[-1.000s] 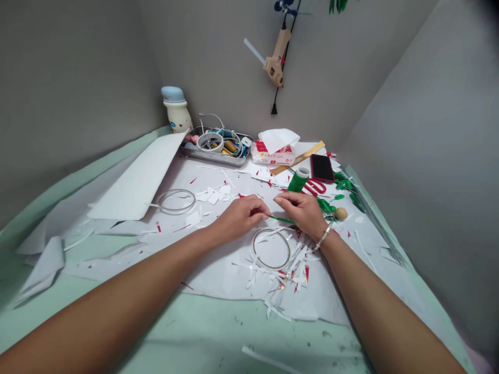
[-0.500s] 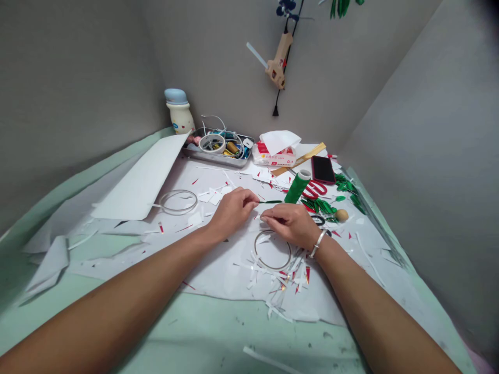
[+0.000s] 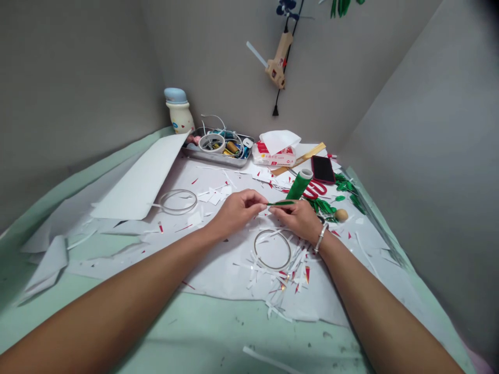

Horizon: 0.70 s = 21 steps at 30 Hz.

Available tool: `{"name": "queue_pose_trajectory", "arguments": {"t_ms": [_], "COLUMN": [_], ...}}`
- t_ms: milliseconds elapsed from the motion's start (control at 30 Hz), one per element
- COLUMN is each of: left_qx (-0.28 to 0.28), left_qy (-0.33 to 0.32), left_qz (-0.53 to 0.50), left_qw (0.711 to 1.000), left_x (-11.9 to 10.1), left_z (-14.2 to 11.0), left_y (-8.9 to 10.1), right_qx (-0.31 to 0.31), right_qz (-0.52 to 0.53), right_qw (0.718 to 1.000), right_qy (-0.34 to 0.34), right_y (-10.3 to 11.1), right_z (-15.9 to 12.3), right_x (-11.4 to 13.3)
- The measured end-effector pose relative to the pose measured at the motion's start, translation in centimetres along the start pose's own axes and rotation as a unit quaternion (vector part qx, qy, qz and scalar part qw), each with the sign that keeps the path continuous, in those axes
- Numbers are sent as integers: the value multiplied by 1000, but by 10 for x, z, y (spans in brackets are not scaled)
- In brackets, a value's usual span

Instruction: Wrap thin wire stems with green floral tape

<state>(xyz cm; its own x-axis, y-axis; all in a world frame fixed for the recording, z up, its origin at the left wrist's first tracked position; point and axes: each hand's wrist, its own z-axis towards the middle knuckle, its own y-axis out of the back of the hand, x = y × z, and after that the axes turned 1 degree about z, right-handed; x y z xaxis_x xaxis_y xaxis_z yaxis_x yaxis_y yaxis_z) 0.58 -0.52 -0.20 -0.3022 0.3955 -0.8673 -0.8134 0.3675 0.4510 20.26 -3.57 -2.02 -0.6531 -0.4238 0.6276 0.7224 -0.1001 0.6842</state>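
Slim green leaf-shaped strip (image 3: 282,203), between the hands; left hand (image 3: 238,212) pinched on its 9 o'clock end; right hand (image 3: 302,218) alongside, cannot tell if clamped; shiny green leaves (image 3: 322,206) at 2 o'clock, seemingly unjoined.

Dim, even indoor light, grey walls falling darker at upper left, soft shadows beneath the forearms, wide-angle stretching toward the edges, a blurred black upper-right corner.

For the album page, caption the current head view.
Two bare hands hold a slim green piece near a green thread spool, above scattered paper scraps.
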Motion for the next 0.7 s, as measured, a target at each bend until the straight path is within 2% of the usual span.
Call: {"name": "queue_pose_trajectory", "arguments": {"t_ms": [67,167,233,300,433,533,600,700], "left_qx": [-36,-81,-93,-78,16,77,82,49], "left_qy": [12,9,-5,-25,-75,-109,-104,-70], "left_qz": [11,87,145,193,231,184,136,69], "left_qw": [999,993,985,978,970,974,982,994], "left_x": [1,5,8,11,11,5,2,-1], "left_z": [2,4,4,3,-1,-4,-4,-3], "left_y": [2,3,2,1,-3,-4,-4,-3], "right_qx": [37,66,55,22,-46,-89,-81,-47], "right_qz": [-28,-55,-64,-64,-18,36,60,69], "right_qw": [998,992,990,990,995,995,995,995], "right_qy": [36,88,114,125,89,22,-22,-46], "right_y": [-3,-7,-7,-5,2,5,6,5], "right_z": [-1,-2,-3,-3,-3,-1,1,2], "right_x": [8,19,24,27,23,10,1,-5]}}
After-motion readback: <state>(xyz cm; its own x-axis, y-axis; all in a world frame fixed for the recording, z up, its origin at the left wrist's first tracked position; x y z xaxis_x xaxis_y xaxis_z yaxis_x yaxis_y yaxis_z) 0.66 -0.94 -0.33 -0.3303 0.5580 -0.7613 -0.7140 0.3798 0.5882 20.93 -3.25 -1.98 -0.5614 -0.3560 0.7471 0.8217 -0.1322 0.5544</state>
